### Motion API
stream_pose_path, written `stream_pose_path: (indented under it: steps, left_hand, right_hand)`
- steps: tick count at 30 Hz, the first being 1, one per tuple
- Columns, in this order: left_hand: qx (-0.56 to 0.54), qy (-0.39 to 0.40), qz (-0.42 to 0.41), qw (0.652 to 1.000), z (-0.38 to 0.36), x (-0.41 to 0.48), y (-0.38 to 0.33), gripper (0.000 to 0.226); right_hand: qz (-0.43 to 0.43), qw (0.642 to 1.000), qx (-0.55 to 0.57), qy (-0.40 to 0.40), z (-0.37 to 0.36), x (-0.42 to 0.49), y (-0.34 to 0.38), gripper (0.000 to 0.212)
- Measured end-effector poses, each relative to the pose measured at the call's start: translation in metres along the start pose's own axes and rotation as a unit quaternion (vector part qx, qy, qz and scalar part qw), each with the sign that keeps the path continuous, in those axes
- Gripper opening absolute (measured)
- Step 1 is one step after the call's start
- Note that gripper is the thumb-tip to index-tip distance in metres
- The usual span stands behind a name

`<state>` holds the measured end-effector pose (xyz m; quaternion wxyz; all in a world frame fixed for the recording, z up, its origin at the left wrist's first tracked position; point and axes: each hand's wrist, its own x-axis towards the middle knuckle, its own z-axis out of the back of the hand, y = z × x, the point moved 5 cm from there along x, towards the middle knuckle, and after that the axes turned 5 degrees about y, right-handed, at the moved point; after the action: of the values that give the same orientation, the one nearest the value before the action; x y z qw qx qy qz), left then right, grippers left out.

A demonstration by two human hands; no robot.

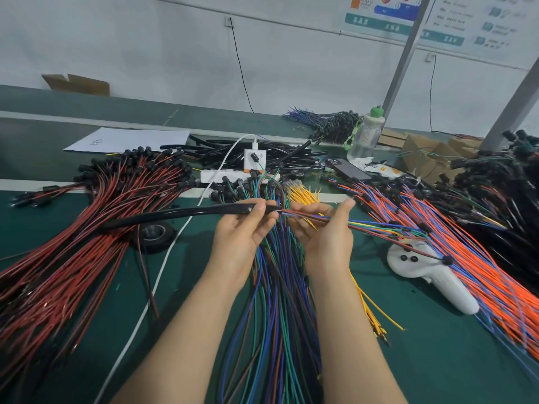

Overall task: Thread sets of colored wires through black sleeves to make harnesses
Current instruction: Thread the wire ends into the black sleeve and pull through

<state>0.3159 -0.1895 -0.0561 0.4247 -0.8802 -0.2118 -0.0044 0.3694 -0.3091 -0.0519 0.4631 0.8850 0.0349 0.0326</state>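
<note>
Gripping the black sleeve (180, 213) just short of its mouth, the left hand (245, 228) has its fingers curled round the tube. The tube's long axis runs almost level from 9 o'clock to 3 o'clock, dipping a little at its far left end past the roll of tape (153, 233). The open mouth faces 3 o'clock, straight at the right hand (326, 231), which sits just beside it and pinches a small set of colored wires (309, 217) between thumb and fingers.

Those wires lie on the same line as the sleeve. Their tips are at or just inside the mouth, though how far in cannot be told. Their tails trail off toward 3 o'clock, near the white controller (431, 275) and the orange and blue pile (481, 258).

The feed therefore runs from 3 toward 9, and the right hand is the one placed to push while the left steadies the tube. Judging by the long run of bare wire, the threading looks barely begun. Keeping wires and tube in line matters, since a bent tip could snag at the rim. Both hands hover above the blue and green wires (274, 316) on the green table (437, 345).
</note>
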Motion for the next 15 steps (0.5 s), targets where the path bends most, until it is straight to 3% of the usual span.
stream_pose_path:
  steps: [15]
  left_hand:
    - [0.019,0.006,-0.009,1.000,0.002,0.000,-0.007,0.009]
  right_hand:
    - [0.078,0.995,0.046,-0.047,0.005,-0.001,0.012,0.064]
